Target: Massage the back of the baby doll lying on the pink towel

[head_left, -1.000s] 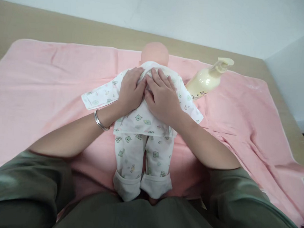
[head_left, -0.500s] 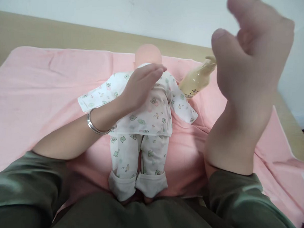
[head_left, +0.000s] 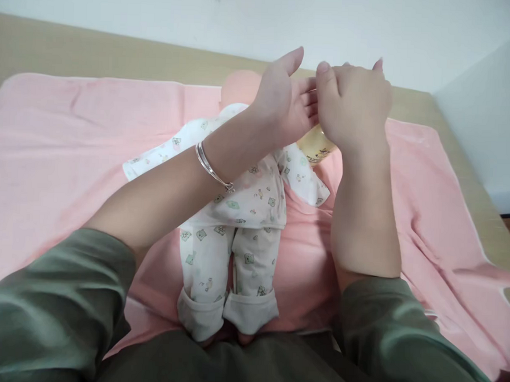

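Note:
My left hand point(head_left: 285, 105) is held up over the doll's shoulder, palm turned up and fingers stretched toward the right. A silver bangle circles that wrist. My right hand point(head_left: 354, 102) meets or overlaps the left fingertips, its back toward me; most of its fingers are hidden, though one fingertip pokes up. Behind the hands stands a yellowish lotion bottle point(head_left: 317, 146), leaning, its pump top out of sight. The baby doll point(head_left: 238, 201) lies on its back in a white printed top and trousers with turned-up cuffs. My left arm covers part of its chest and head.
A pink cloth point(head_left: 72, 145) spreads under the doll, creased on the right. It lies on a light wooden tabletop point(head_left: 97, 43) with a white wall point(head_left: 161, 15) behind. My green sleeves and lap fill the near edge.
My right hand has come down and away from the camera to meet the left. My left hand has lifted off the doll's chest, moved right and turned palm up.

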The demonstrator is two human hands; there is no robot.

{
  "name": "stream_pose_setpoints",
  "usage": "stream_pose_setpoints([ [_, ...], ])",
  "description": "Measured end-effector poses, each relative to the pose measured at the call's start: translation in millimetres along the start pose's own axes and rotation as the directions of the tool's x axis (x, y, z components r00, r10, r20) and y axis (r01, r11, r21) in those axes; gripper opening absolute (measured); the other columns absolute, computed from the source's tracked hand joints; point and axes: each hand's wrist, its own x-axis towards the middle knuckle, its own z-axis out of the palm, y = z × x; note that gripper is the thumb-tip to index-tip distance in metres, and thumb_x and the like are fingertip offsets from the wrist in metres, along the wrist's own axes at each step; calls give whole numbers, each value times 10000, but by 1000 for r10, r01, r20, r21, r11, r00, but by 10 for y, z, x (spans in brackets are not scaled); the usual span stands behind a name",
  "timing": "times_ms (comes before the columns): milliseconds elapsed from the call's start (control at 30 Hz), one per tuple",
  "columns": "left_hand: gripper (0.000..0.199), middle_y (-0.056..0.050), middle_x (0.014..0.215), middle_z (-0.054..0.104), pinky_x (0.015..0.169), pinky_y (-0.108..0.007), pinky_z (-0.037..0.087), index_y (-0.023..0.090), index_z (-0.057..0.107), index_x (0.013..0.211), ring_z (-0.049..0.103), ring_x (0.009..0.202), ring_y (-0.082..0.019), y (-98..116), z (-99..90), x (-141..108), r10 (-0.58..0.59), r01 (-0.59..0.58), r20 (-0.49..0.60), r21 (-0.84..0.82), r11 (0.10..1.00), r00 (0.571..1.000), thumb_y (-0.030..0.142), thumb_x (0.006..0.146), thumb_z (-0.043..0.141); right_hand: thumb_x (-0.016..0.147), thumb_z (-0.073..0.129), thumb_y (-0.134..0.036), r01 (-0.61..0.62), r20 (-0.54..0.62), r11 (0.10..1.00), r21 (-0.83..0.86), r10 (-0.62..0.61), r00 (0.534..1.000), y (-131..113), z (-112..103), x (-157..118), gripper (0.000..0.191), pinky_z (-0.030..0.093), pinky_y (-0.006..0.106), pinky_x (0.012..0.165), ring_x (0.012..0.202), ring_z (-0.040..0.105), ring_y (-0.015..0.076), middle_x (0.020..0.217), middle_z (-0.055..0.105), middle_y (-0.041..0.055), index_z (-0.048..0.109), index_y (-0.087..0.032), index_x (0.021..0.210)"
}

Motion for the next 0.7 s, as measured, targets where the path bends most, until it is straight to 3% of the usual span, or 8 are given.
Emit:
stream_pose_setpoints([
  [133, 642, -105, 1183, 820, 1114, -487, 637, 209, 560, 1569, 598, 1484, -377, 9, -27, -39, -9, 16, 40, -175, 984, 999, 528, 1062, 326, 1043, 338, -391, -203, 73, 978, -41, 206, 976, -81, -67, 91, 434, 401, 455, 965, 740, 458, 223, 651, 427, 21, 353, -261, 628],
  [200, 650, -81, 1291, 800, 1194, -455, 586, 203, 473, 1636, 599, 1494, -336, 47, -51, -135, -59, 63, 22, -209, 976, 998, 515, 1080, 349, 1039, 359, -396, -271, 92, 959, -83, 279, 956, -112, -92, 126, 432, 334, 387, 810, 688, 371, 202, 642, 393, 12, 322, -260, 631],
  [300, 688, -150, 1548, 651, 1284, -369, 484, 69, 363, 1676, 571, 1525, -289, 128, -112, -391, -143, 137, -22, -164, 977, 990, 488, 1131, 357, 1042, 378, -392, -315, 105, 943, -107, 326, 939, -141, -113, 151, 452, 261, 360, 728, 643, 314, 180, 634, 389, 6, 315, -253, 616],
  [367, 661, -176, 1606, 590, 1278, -350, 481, 59, 387, 1655, 569, 1527, -275, 179, -181, -589, -180, 172, -76, -102, 980, 981, 475, 1144, 337, 1036, 397, -365, -329, 108, 936, -123, 342, 933, -158, -116, 149, 464, 257, 355, 696, 614, 304, 168, 613, 371, -2, 314, -247, 595],
  [433, 590, -149, 1523, 664, 1251, -378, 520, 126, 491, 1592, 606, 1495, -269, 221, -275, -756, -179, 175, -118, -40, 984, 977, 458, 1136, 317, 1020, 417, -328, -330, 108, 932, -148, 347, 931, -170, -105, 136, 470, 257, 357, 672, 592, 281, 162, 589, 326, -7, 286, -243, 576],
  [567, 525, -119, 1212, 811, 1189, -509, 580, 155, 723, 1301, 677, 1414, -321, 295, -471, -936, -40, 64, -174, 134, 989, 984, 373, 1109, 286, 964, 436, -264, -236, 42, 958, -160, 246, 968, -130, -13, 102, 459, 399, 371, 799, 597, 197, 161, 578, 227, -16, 228, -235, 556],
  [633, 532, -100, 1114, 828, 1174, -548, 579, 163, 763, 1176, 692, 1393, -328, 336, -536, -973, 37, 2, -185, 206, 978, 982, 334, 1102, 265, 953, 430, -268, -190, -3, 966, -173, 193, 981, -81, 39, 90, 404, 432, 483, 1074, 652, 354, 179, 607, 343, -2, 286, -253, 576],
  [700, 554, -81, 1111, 827, 1175, -504, 578, 173, 753, 1090, 701, 1384, -288, 372, -569, -999, 75, -41, -162, 205, 978, 984, 324, 1114, 221, 936, 440, -273, -158, -45, 970, -182, 152, 987, -58, 40, 62, 270, 278, 673, 1246, 939, 592, 287, 795, 604, 70, 458, -274, 666],
])
